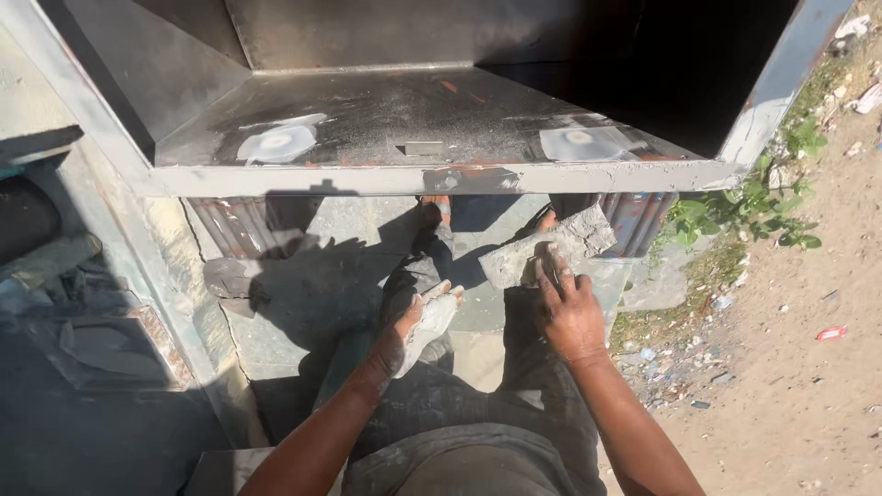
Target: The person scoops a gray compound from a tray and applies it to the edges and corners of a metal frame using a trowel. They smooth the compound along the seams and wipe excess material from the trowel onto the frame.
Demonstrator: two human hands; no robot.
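Your right hand [570, 312] grips a grey putty-caked board [548, 246], long axis rising rightward below the metal cabinet's front edge [441, 177]; your left hand [424, 323] clutches a pale wad [435, 320] just beside.

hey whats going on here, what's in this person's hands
A person stands outdoors at a grey metal cabinet with pale filler patches on its shelf. The right hand grips a flat board caked with grey putty. The left hand, smeared pale grey, holds a lump of the same putty. Both hands are below the shelf edge, not touching it.
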